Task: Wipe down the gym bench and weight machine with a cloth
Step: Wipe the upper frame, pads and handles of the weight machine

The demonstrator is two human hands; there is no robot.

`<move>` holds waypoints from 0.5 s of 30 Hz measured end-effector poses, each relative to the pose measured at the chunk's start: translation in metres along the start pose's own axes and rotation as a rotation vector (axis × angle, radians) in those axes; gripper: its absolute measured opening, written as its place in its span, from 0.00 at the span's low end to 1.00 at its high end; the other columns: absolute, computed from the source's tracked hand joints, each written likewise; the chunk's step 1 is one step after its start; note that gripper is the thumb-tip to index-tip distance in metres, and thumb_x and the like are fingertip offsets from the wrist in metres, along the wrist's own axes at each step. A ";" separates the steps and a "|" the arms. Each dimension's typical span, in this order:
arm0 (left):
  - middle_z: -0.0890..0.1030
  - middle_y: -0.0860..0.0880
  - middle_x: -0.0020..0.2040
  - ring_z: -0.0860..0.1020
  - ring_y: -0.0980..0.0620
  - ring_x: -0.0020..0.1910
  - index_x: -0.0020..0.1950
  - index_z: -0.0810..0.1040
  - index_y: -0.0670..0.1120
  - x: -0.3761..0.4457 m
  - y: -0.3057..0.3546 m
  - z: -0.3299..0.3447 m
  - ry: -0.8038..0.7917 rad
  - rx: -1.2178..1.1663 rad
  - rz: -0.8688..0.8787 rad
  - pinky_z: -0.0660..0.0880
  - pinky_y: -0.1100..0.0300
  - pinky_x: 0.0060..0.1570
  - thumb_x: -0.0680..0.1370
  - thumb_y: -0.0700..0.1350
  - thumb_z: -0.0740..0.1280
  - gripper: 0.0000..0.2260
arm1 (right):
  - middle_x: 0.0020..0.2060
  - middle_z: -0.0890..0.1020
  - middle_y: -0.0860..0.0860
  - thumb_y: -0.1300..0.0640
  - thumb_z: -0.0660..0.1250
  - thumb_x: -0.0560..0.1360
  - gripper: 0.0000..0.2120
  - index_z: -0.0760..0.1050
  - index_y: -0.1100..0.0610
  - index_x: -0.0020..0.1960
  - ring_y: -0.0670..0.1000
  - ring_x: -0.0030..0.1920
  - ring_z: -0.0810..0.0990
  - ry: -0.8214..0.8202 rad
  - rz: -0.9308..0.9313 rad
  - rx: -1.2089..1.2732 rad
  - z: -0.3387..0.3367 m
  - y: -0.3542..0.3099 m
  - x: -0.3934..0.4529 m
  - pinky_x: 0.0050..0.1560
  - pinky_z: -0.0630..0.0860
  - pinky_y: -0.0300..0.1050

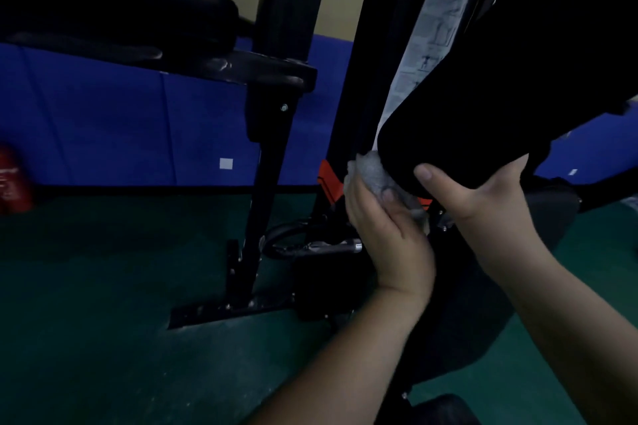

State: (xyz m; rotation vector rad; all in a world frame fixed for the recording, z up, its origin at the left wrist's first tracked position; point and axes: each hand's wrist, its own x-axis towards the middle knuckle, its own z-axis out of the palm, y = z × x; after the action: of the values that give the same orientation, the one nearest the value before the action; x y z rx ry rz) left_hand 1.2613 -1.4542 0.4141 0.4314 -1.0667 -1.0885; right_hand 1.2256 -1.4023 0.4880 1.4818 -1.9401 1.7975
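My left hand is closed around a bunched grey cloth and presses it against the lower left edge of a black padded backrest of the weight machine. My right hand grips the bottom edge of that same pad, thumb on its front face. Behind the pad runs the machine's black upright frame with a pale instruction label. A second black padded bench sits at the upper left on a black support post.
Green floor spreads to the left, with the post's black base plate bolted flat on it. Blue wall padding runs behind. A red object stands at the far left. A chrome-tipped handle lies near the frame base.
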 end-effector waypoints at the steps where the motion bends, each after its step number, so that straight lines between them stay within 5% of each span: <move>1: 0.72 0.56 0.66 0.70 0.54 0.68 0.68 0.64 0.65 0.005 -0.015 -0.002 0.016 -0.010 0.043 0.67 0.49 0.67 0.81 0.48 0.49 0.18 | 0.59 0.71 0.40 0.46 0.77 0.62 0.43 0.56 0.56 0.67 0.33 0.60 0.72 -0.009 -0.008 -0.003 0.000 0.000 0.001 0.57 0.70 0.29; 3: 0.75 0.64 0.57 0.75 0.60 0.59 0.61 0.68 0.67 0.015 -0.038 -0.011 0.089 -0.054 -0.038 0.71 0.56 0.61 0.82 0.46 0.49 0.18 | 0.61 0.70 0.42 0.43 0.75 0.62 0.44 0.55 0.56 0.67 0.35 0.62 0.70 -0.026 -0.023 -0.010 -0.002 0.001 0.003 0.59 0.69 0.29; 5: 0.76 0.64 0.55 0.76 0.62 0.57 0.60 0.70 0.63 0.016 -0.038 -0.010 0.153 -0.083 -0.132 0.72 0.52 0.60 0.82 0.47 0.50 0.15 | 0.62 0.70 0.44 0.41 0.74 0.61 0.43 0.55 0.54 0.67 0.36 0.63 0.70 -0.030 -0.017 -0.011 -0.002 0.002 0.003 0.59 0.69 0.29; 10: 0.69 0.69 0.62 0.70 0.66 0.63 0.68 0.69 0.53 0.015 -0.007 0.018 0.143 -0.005 0.087 0.67 0.61 0.63 0.82 0.47 0.50 0.17 | 0.56 0.73 0.43 0.58 0.78 0.66 0.33 0.59 0.51 0.60 0.31 0.56 0.74 -0.034 -0.002 0.037 0.000 0.004 0.001 0.52 0.71 0.26; 13: 0.73 0.71 0.57 0.73 0.68 0.56 0.62 0.71 0.57 0.015 -0.044 -0.002 0.136 0.091 0.069 0.72 0.62 0.57 0.82 0.43 0.50 0.15 | 0.62 0.72 0.47 0.48 0.78 0.64 0.44 0.55 0.58 0.69 0.35 0.62 0.71 -0.029 -0.016 0.004 -0.001 0.008 0.004 0.58 0.70 0.28; 15: 0.78 0.59 0.55 0.76 0.62 0.54 0.60 0.74 0.51 0.011 -0.073 -0.020 0.183 0.111 -0.072 0.74 0.52 0.56 0.82 0.45 0.51 0.14 | 0.65 0.70 0.49 0.43 0.78 0.63 0.50 0.52 0.59 0.72 0.38 0.65 0.70 -0.040 0.010 0.015 -0.001 0.008 0.003 0.61 0.69 0.28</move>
State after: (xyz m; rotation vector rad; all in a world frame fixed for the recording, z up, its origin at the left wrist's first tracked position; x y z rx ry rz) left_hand 1.2423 -1.5008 0.3562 0.6502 -0.9580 -1.0352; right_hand 1.2180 -1.4047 0.4851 1.5270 -1.9600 1.8047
